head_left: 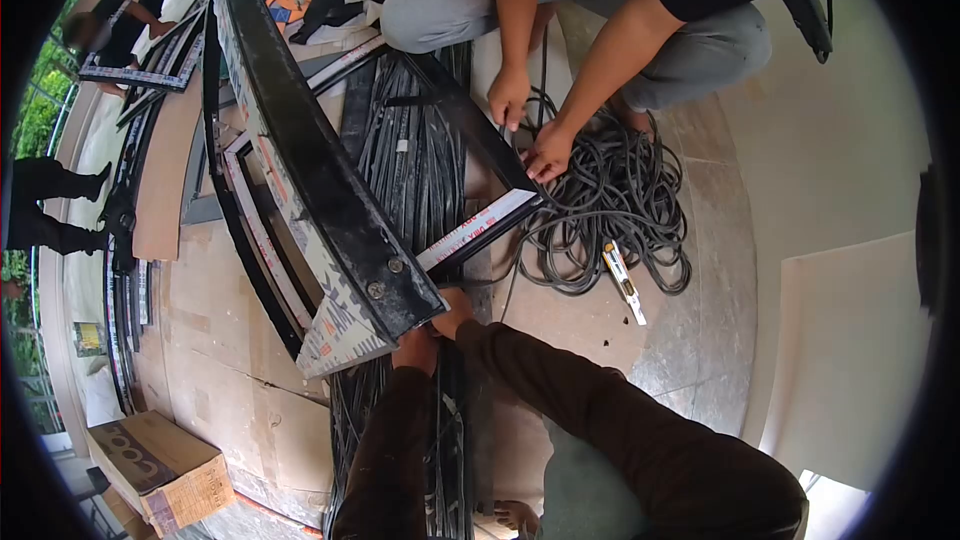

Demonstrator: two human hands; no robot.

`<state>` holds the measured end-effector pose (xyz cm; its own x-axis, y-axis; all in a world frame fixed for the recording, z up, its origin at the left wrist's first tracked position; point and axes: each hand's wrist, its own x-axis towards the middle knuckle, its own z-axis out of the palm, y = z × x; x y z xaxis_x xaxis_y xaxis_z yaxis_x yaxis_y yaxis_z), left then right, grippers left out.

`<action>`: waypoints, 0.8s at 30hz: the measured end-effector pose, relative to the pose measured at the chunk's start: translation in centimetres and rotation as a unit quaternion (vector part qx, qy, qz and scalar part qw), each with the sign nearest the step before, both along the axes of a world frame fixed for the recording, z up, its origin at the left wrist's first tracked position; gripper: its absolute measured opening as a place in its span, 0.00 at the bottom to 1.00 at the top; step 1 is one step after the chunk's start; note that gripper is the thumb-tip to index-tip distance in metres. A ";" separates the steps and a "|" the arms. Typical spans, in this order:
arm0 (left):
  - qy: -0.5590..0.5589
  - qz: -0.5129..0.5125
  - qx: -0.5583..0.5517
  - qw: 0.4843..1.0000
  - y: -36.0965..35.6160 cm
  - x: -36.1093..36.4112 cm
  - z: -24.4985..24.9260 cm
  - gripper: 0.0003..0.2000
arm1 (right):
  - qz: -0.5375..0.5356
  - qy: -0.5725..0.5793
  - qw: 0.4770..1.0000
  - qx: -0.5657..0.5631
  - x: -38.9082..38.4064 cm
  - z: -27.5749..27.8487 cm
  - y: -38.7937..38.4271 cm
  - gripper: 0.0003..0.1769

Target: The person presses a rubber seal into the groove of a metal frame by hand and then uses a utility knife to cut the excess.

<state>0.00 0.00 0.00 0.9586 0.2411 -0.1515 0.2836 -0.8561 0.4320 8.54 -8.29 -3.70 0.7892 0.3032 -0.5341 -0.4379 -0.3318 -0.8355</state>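
Note:
A long curved black window frame (325, 165), partly wrapped in printed protective film, slants across the middle of the view. My left hand (415, 350) is at the underside of its near end, and its fingers are hidden by the frame. Just right of that end, my right hand (455, 312) is curled against the frame. Whatever its fingers hold is out of sight. A thin black strip runs from near it toward a tangled heap of black rubber gasket (600, 200). Long dark strips (410, 170) lie bundled beneath the frame.
Opposite me a crouching person's hands (530, 135) work at the corner of another black frame (465, 230). A utility knife (624, 282) lies beside the gasket heap. A cardboard box (160, 465) stands at lower left. Other people and frames (185, 50) are at far left.

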 end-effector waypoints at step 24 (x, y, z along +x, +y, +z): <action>0.021 0.033 0.001 0.999 -0.3 1.9 -0.4 0.29 | 0.026 0.120 0.990 -0.075 2.7 3.7 0.2 0.22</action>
